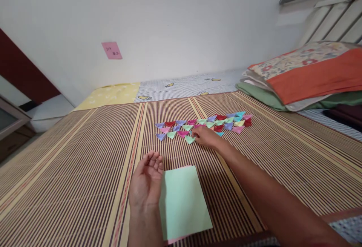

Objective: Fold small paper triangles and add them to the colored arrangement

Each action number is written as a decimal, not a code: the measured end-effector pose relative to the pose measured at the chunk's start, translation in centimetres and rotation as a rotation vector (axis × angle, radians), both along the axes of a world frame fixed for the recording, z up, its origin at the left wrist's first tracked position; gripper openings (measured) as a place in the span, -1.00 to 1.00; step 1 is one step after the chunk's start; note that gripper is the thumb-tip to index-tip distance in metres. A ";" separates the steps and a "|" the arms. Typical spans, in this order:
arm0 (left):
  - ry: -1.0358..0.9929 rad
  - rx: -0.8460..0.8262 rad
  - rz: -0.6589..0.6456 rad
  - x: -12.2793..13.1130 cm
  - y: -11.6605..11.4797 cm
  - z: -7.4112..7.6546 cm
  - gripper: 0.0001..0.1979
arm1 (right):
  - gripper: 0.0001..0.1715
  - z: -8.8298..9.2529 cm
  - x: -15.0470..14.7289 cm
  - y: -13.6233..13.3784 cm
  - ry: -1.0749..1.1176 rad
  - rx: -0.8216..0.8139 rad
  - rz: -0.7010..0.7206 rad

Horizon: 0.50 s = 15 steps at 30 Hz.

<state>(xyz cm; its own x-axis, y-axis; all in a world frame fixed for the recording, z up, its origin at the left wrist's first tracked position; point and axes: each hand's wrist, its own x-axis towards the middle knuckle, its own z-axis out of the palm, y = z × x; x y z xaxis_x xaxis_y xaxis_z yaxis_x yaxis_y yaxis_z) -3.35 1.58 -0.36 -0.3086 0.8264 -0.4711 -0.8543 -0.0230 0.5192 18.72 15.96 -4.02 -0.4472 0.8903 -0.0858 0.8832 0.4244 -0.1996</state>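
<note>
My right hand reaches out over rows of small folded paper triangles in several colours. Its fingers are pinched at a light green paper triangle in the front row, pointing downward like its neighbours. A purple triangle marks the left end of that row. My left hand rests palm up, fingers loosely curled and a little apart, with nothing in it. Beside it lies a pale green sheet of paper, with pink paper showing at its edges underneath.
A striped bamboo mat covers the bed. Stacked pillows with an orange and floral cover stand at the right, near a radiator. Behind the mat rises a white wall with a pink note on it.
</note>
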 end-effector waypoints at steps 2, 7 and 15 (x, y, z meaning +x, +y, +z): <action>0.000 0.006 0.000 0.0 -0.1 0.1 -0.69 | -0.62 -0.1 -0.1 -0.1 -0.011 0.009 -0.009; 0.002 -0.001 0.007 -0.1 -0.3 0.1 -0.71 | -0.62 -0.2 -0.4 -0.1 -0.029 0.045 -0.018; 0.006 -0.018 0.008 0.0 0.0 -0.1 -0.71 | -0.63 -0.1 -0.4 0.0 -0.040 0.083 -0.009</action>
<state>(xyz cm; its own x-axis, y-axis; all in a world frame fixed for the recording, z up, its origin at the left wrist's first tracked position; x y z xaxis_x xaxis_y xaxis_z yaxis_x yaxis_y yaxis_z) -3.34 1.54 -0.42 -0.3176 0.8152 -0.4843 -0.8510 -0.0198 0.5248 18.30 15.93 -4.15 -0.4370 0.8990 -0.0293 0.8935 0.4302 -0.1287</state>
